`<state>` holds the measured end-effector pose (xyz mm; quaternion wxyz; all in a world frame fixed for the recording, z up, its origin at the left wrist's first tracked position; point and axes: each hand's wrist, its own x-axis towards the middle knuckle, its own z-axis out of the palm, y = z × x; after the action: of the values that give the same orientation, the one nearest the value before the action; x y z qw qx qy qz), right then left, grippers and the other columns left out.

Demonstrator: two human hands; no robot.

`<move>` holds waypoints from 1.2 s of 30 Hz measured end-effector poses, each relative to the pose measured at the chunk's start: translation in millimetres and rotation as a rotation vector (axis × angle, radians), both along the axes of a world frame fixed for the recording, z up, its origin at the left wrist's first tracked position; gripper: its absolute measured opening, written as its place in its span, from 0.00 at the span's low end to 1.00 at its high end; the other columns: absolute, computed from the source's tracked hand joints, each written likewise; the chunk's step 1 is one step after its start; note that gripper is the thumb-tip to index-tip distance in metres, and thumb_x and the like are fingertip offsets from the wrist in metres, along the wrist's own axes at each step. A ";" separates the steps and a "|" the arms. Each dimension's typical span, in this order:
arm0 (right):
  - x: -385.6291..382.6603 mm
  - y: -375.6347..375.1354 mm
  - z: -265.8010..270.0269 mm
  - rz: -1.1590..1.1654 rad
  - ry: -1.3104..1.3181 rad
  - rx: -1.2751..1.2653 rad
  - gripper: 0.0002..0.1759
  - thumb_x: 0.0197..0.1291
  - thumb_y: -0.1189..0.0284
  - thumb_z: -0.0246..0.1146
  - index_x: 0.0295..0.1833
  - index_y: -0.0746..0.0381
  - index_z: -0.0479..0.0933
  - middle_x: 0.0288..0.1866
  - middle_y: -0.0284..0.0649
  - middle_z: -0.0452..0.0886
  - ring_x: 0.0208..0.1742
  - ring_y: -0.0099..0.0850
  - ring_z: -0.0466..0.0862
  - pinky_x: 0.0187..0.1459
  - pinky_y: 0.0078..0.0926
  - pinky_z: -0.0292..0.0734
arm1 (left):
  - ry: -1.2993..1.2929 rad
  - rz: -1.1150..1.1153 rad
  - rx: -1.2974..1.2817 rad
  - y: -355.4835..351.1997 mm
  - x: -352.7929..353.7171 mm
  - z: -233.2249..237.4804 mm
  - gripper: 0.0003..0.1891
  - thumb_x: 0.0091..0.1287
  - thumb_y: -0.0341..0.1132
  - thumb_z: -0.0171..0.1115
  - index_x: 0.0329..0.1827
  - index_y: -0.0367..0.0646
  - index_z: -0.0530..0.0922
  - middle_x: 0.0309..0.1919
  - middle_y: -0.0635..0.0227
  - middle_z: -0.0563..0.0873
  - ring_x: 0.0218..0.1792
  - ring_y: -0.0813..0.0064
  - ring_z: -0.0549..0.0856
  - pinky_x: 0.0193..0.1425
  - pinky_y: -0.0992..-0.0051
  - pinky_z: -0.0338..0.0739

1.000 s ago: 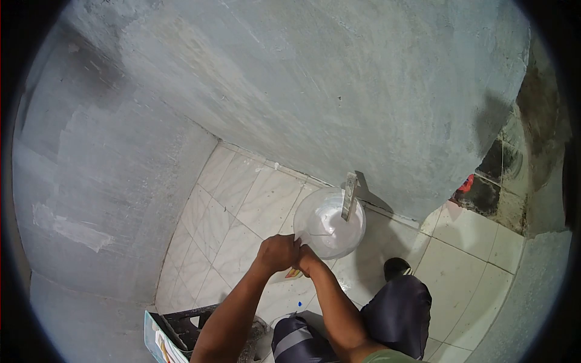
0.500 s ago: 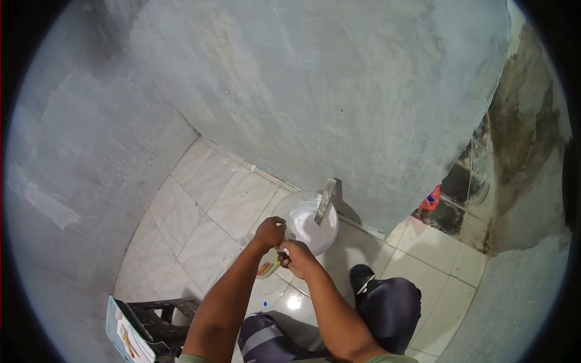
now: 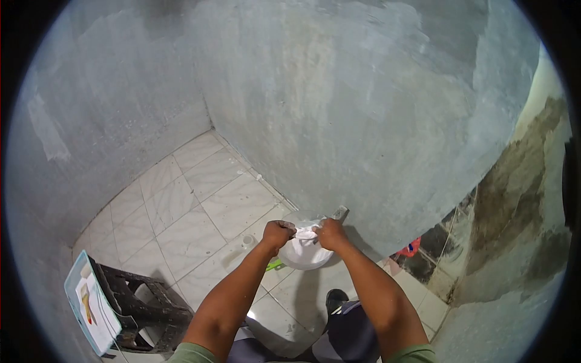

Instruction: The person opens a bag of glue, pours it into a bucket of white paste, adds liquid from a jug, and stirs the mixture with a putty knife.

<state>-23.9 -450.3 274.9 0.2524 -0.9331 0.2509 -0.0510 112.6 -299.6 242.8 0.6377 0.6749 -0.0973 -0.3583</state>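
Note:
My left hand (image 3: 278, 236) and my right hand (image 3: 330, 235) are closed on opposite ends of a small white bag (image 3: 306, 233), stretched between them. It looks like thin plastic with white material at its mouth; the contents cannot be made out clearly. Directly below is a round whitish bucket (image 3: 302, 263) holding white material. A flat, stained bar (image 3: 341, 213) sticks up beyond my right hand at the bucket's far side. Close to the bucket's left side, a bright green handle (image 3: 275, 265) shows, partly hidden by my left forearm. A pale container (image 3: 248, 241) stands on the floor left of my left hand.
At lower left is a dark plastic stool (image 3: 142, 308) topped by a blue-edged tray (image 3: 72, 284) bearing a brush (image 3: 88, 307). Grey plastered walls (image 3: 339, 109) meet the tiled floor (image 3: 187, 239). A red object (image 3: 411, 247) lies near dark tiles at right. My shoe (image 3: 336, 299) is nearby.
My hands have moved from together at the bucket's left side to apart above it, with the white bag spread between them. The bar leans further right. The view has shifted.

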 end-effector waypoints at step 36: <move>26.9 13.7 4.4 0.002 -0.421 -0.149 0.09 0.63 0.75 0.65 0.44 0.70 0.81 0.38 0.56 0.85 0.43 0.58 0.84 0.46 0.50 0.78 | -0.720 0.205 0.020 -6.2 -41.0 -5.3 0.15 0.60 0.27 0.65 0.50 0.35 0.84 0.49 0.46 0.86 0.45 0.50 0.88 0.51 0.59 0.83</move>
<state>3.0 -436.6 279.3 0.2296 -0.9183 0.1871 -0.2627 71.7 -305.8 237.5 0.5886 0.7701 -0.2438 -0.0329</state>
